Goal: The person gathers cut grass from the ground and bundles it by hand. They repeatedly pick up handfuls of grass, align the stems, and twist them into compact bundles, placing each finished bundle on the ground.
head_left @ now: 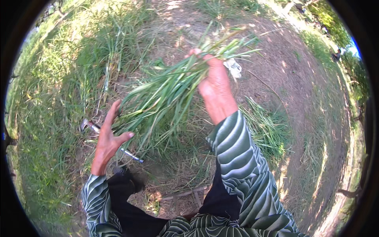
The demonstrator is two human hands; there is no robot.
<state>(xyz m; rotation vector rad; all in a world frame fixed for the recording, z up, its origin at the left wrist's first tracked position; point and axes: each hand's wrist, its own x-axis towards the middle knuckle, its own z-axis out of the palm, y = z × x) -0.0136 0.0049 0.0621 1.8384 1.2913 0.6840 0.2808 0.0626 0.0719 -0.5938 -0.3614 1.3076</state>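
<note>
My right hand (213, 81) is closed around the upper end of a long bundle of cut green grass (162, 94), with stems sticking out past the fingers. My left hand (111, 136) is open at the bundle's lower-left end, thumb and fingers spread apart beside the loose leaves. Behind that hand a silver metal tool (133, 155) with a shiny head lies on the ground, partly hidden by the hand and grass. A crumpled white object (233, 68) shows just right of my right hand.
A pile of cut grass (268, 130) lies to the right on bare soil (276, 71). Standing grass (63, 71) covers the left side. A small distant person (336, 55) is near trees at the upper right. My dark-trousered legs are bent at the bottom.
</note>
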